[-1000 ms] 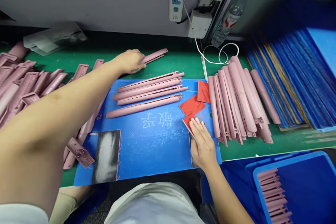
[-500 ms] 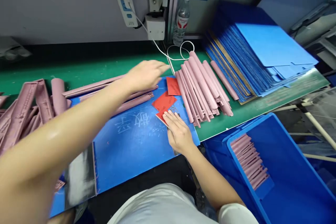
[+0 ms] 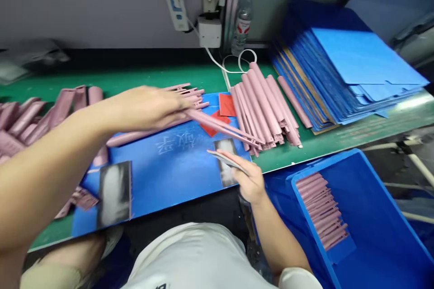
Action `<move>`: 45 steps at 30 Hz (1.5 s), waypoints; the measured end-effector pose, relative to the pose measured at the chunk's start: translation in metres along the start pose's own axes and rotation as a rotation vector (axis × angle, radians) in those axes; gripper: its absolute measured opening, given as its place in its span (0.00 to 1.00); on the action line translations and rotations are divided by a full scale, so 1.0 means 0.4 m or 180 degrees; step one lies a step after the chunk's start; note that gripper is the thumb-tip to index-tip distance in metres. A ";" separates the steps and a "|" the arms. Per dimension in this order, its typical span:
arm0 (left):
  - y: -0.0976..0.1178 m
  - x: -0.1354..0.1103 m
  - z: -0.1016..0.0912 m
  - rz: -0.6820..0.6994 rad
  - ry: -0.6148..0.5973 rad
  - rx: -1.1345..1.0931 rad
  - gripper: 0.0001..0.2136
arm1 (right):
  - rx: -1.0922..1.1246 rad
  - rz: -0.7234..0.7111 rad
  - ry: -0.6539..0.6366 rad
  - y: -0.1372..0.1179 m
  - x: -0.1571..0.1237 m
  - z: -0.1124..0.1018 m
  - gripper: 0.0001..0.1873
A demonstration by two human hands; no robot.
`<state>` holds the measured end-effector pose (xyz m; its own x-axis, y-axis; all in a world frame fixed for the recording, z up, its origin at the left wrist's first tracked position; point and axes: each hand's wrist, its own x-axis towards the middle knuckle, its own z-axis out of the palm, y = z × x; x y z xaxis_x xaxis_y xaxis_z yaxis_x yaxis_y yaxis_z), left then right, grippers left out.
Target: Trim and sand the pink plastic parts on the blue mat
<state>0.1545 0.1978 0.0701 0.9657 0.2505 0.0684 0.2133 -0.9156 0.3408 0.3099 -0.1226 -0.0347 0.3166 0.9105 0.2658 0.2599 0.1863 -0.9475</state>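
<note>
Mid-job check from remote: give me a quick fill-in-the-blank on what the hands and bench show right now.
1. The left hand grips a long ____ part.
2. The board under the red sheet is ____.
3. The crate sits to the ____ of the right hand, which holds a thin strip.

Missing words: pink; blue; right.

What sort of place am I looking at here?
Probably a factory finishing station for plastic parts. A green workbench carries heaps of near-identical pink plastic parts, red sandpaper sheets lie on a blue work board, and a blue crate holds more pink parts, neatly stacked.
</note>
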 end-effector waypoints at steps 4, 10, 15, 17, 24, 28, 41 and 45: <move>0.056 -0.454 0.049 -0.0631 0.0289 -0.0124 0.21 | -0.0511 0.0065 0.0050 -0.067 -0.008 -0.029 0.29; 0.261 -0.688 0.256 -0.1773 0.1502 -0.0905 0.15 | -0.2731 -0.0567 -0.0366 0.002 0.080 0.117 0.35; 0.342 -0.649 0.308 -0.1417 0.2357 -0.1469 0.13 | -0.2947 -0.0992 -0.0406 -0.028 -0.006 0.298 0.39; 0.355 -0.646 0.307 -0.1274 0.2473 -0.1578 0.11 | -0.2637 -0.1584 -0.0795 -0.053 -0.040 0.338 0.42; 0.362 -0.659 0.315 -0.1140 0.2521 -0.1196 0.13 | -0.2807 -0.1279 -0.0451 -0.062 -0.018 0.285 0.43; 0.369 -0.658 0.318 -0.1126 0.2461 -0.1034 0.10 | -0.2469 -0.1641 -0.1426 -0.059 -0.016 0.278 0.40; 0.341 -0.654 0.311 -0.1541 0.2441 -0.1068 0.12 | -0.3169 -0.0264 -0.0753 0.030 0.094 0.151 0.38; 0.302 -0.652 0.293 -0.1646 0.2389 -0.1060 0.15 | -0.3070 -0.0570 -0.0954 0.046 0.105 0.163 0.37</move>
<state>-0.0542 -0.0151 -0.0165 0.3939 0.8384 0.3767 0.4207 -0.5289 0.7371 0.2684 -0.0568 -0.0524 -0.0055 0.9780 0.2086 0.9456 0.0729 -0.3170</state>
